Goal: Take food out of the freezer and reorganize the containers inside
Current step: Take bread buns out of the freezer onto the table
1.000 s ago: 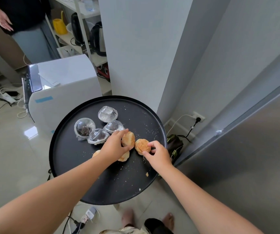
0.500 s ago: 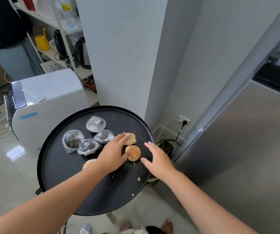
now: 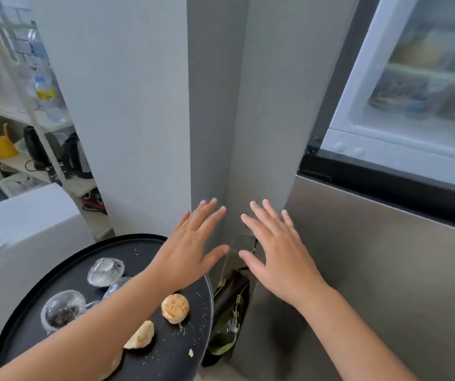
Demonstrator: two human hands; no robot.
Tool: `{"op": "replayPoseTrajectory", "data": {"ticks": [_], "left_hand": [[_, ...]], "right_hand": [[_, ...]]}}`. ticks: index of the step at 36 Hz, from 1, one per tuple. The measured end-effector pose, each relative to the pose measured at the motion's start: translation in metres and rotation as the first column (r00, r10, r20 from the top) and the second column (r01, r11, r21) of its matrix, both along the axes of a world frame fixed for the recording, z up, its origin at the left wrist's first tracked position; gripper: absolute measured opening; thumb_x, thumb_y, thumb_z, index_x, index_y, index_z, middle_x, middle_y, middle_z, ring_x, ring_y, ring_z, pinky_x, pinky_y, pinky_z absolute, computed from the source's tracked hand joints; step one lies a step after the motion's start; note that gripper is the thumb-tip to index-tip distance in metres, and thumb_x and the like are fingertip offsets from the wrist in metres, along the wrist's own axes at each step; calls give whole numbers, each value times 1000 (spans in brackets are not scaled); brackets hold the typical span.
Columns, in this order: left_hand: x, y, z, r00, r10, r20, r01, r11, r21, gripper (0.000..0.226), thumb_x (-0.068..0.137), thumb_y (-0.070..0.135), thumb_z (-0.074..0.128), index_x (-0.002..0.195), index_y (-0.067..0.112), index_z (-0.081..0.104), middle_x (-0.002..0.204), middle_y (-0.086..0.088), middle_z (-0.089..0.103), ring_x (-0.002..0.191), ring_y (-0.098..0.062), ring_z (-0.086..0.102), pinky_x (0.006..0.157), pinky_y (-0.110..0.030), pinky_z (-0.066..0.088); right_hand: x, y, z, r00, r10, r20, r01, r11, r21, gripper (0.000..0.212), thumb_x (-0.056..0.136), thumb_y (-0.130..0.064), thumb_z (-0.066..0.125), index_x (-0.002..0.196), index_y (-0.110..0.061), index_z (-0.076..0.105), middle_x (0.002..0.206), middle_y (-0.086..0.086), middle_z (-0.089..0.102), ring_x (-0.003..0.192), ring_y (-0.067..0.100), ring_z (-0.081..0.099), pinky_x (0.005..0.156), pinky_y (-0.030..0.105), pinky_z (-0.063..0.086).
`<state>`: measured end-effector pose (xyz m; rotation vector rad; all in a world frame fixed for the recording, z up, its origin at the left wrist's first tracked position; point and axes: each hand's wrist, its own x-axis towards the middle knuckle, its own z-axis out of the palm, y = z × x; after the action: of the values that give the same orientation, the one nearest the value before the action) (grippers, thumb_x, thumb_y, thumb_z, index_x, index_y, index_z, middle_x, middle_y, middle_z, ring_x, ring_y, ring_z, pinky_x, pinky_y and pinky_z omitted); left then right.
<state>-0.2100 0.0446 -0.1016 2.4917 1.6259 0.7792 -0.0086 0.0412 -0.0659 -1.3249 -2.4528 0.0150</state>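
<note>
hands raised, left grip (image 3: 190, 251) and right grip (image 3: 278, 254) flat (fingers spread).

Bright daylight, soft motion blur, wide-angle edge distortion

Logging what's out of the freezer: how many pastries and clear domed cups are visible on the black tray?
Golden round pastries: 3, one mostly under the arm
Clear plastic domed cups: 4, two partly hidden
Total: 7
</note>
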Motion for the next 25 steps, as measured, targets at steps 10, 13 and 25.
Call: {"op": "replayPoseTrajectory", "data": {"ticks": [10, 13, 25], "left_hand": [[60, 20, 114, 970, -239, -52, 244, 920, 307, 66, 92, 54, 37, 147, 22, 20, 157, 1, 15, 145, -15, 6, 118, -39, 8], [86, 28, 143, 945, -311, -98, 325, 876, 357, 66, 92, 55, 36, 147, 21, 23, 157, 2, 14, 145, -14, 5, 118, -38, 7], [202, 78, 223, 818, -504, -279, 573, 664, 480, 62, 91, 57, 33, 142, 22, 35, 154, 1, 24, 145, -16, 12, 118, -39, 10]], "right_hand": [[63, -17, 75, 977, -93, -193, 138, 962, 234, 57, 88, -35, 61, 140, -22, 41, 154, -8, 25, 145, 8, 6, 119, 35, 2], [86, -20, 91, 964, -141, -227, 203, 939, 279, 56, 87, -36, 62, 138, -23, 42, 153, -10, 25, 145, 6, 8, 118, 30, 1], [186, -14, 137, 851, -340, -401, 472, 830, 297, 53, 88, -36, 59, 137, -30, 42, 144, -27, 27, 138, -11, 13, 113, 12, 0]]}}
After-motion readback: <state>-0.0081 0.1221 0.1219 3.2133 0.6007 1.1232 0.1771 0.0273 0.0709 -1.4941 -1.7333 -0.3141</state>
